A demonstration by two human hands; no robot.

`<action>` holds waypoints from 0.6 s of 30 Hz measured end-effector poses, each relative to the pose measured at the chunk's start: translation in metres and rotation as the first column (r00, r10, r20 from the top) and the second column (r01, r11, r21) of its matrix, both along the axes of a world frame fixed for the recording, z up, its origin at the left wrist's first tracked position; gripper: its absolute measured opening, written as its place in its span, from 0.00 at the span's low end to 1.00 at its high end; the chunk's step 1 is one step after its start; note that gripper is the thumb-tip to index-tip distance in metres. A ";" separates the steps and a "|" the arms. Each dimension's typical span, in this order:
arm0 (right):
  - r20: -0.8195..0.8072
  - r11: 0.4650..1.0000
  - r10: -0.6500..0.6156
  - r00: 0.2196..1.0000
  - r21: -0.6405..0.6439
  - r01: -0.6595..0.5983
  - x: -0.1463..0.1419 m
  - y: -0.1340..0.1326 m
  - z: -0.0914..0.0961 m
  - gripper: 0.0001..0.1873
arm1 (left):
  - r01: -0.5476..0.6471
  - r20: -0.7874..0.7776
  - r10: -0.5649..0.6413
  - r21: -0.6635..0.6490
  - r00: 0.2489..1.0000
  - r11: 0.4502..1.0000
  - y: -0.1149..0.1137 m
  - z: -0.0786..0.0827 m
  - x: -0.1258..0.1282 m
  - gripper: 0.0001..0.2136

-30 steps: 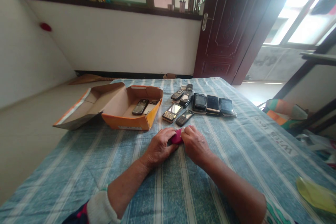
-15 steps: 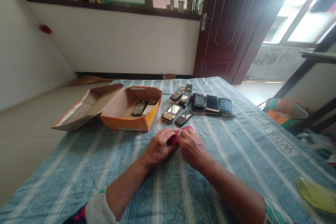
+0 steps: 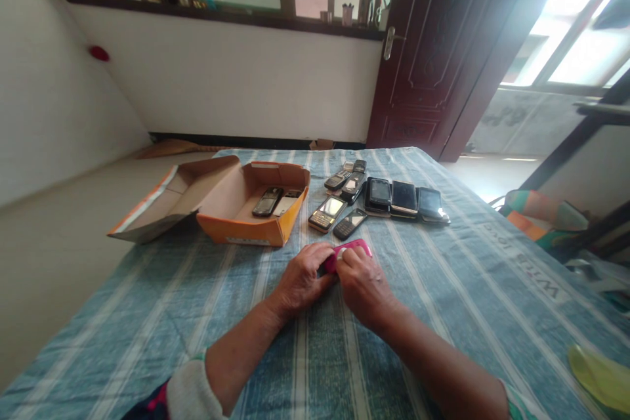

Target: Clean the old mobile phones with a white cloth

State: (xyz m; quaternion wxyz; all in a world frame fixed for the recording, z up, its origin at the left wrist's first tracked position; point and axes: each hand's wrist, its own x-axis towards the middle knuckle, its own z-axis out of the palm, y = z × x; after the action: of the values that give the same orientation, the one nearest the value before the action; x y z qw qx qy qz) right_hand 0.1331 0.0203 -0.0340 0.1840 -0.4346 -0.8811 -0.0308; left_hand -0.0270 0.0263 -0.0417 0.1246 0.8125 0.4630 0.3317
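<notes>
Hands meet just below the middle of the frame: our left hand [image 3: 302, 279] and right hand [image 3: 361, 282] both curl around a pink phone [image 3: 353, 247], each pinching it from its own side, so that only its far end shows past the knuckles. We hold it low over the striped cloth [image 3: 467, 289]; whether it touches the cloth we cannot tell. Just beyond it, towards the top of the frame, a black phone [image 3: 349, 223] and a gold phone [image 3: 325, 212] lie side by side, and behind those sits a small cluster of keypad phones [image 3: 347, 182]. Right of them three smartphones [image 3: 403, 197] lie in a row, edges touching. Left of centre an orange box [image 3: 246, 232] stands open, its lid [image 3: 162, 200] folded out to the left, with two phones [image 3: 268, 201] lying inside. A dark door [image 3: 433, 46] fills the upper right.
</notes>
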 end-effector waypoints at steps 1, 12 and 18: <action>-0.022 0.999 0.039 0.999 0.026 -0.038 -0.002 -0.001 -0.003 0.08 | -0.006 0.001 0.006 -0.006 1.000 1.000 0.000 0.000 0.000 0.11; -0.027 0.999 0.006 1.000 0.036 -0.005 0.001 0.004 -0.003 0.07 | 0.002 0.020 -0.002 -0.002 1.000 1.000 0.002 -0.003 -0.005 0.14; 0.040 0.992 -0.100 0.994 -0.073 0.103 0.009 0.009 0.009 0.08 | 0.021 0.032 -0.022 0.026 0.999 0.999 0.005 -0.005 -0.007 0.15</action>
State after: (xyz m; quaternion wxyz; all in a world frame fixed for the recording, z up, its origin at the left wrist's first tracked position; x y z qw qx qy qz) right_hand 0.1418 0.0291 -0.0250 0.1495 -0.4849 -0.8616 -0.0150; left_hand -0.0337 0.0316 -0.0469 0.1253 0.8135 0.4479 0.3491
